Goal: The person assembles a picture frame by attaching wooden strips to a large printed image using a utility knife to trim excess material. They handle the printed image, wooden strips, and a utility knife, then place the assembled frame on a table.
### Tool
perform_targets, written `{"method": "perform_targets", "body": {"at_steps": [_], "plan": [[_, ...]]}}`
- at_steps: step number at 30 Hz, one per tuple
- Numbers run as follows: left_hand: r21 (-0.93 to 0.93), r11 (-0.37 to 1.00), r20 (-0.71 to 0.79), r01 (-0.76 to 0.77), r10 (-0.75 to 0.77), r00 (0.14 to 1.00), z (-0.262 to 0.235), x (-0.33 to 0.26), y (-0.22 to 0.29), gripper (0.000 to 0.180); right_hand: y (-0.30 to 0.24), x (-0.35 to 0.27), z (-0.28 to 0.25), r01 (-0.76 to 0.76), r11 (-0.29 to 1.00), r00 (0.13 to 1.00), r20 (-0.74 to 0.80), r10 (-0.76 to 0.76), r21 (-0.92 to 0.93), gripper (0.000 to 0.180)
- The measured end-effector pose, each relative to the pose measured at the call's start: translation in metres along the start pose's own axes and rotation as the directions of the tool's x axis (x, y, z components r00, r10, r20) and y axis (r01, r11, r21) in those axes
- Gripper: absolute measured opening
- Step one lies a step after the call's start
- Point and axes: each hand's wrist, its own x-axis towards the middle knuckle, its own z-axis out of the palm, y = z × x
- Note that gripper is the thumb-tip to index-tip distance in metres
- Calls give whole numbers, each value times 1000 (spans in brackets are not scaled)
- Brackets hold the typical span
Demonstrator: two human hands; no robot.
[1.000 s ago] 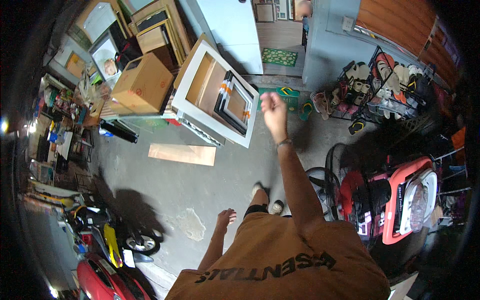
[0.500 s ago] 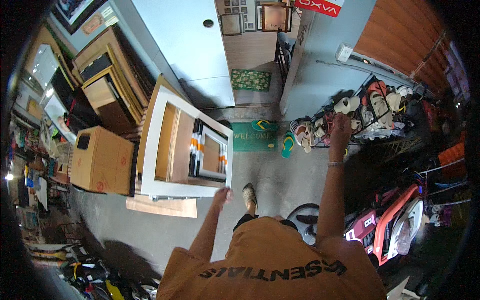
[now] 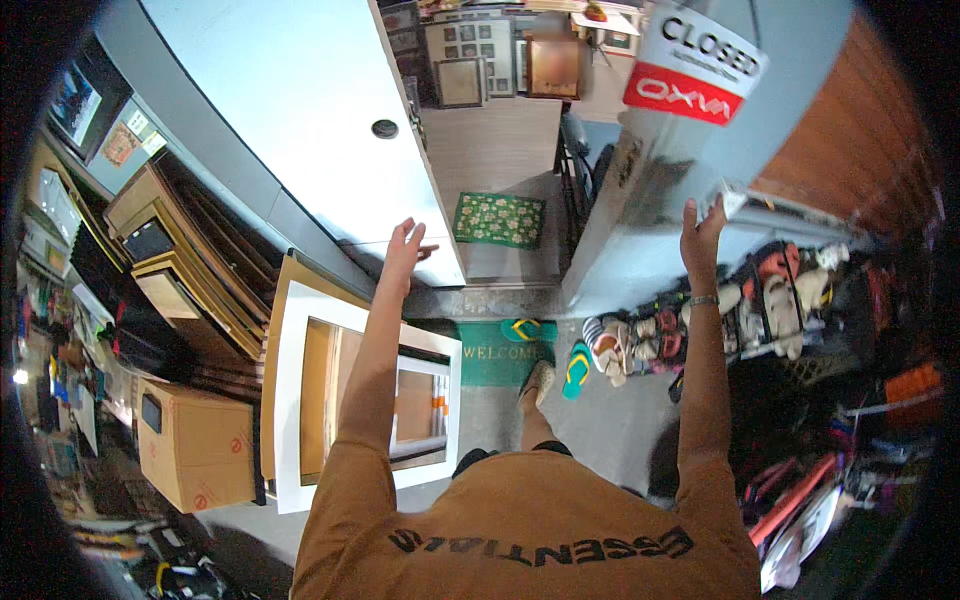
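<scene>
A smooth white door panel [image 3: 320,120] and pale-blue wall [image 3: 650,240] edge the open doorway [image 3: 495,145], upper centre. The left hand [image 3: 404,255] is near the panel, the right hand [image 3: 703,230] near the wall, both empty, fingers loosely spread.

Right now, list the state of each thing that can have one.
Left hand: raised, open, empty
Right hand: raised, open; contact unclear
White door: open
Sign: hanging
Green flip-flops: unworn, apart
Flowered mat: lying flat
White frame: partly hidden
Cardboard box: open or shut unclear
</scene>
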Motion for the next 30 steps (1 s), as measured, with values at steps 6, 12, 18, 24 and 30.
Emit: {"method": "perform_targets", "body": {"at_steps": [6,12,18,24,30], "plan": [[118,977,-193,-180,201,961,29,154,69,76,71,92,99,194,972,961,-174,-215,-131,102],[-58,980,-300,-191,165,940,34,211,86,63,70,87,81,39,999,998,-39,-39,-1,117],[-71,988,-381,-134,97,920,46,215,89,69,57,89,69,87,974,996,27,-83,-209,114],[-210,955,-541,-211,66,838,55,223,78,71,60,81,74,32,980,999,37,-25,-194,111],[-155,973,-521,-172,68,851,74,203,75,68,48,73,75,-113,986,991,-54,120,120,108]]}}
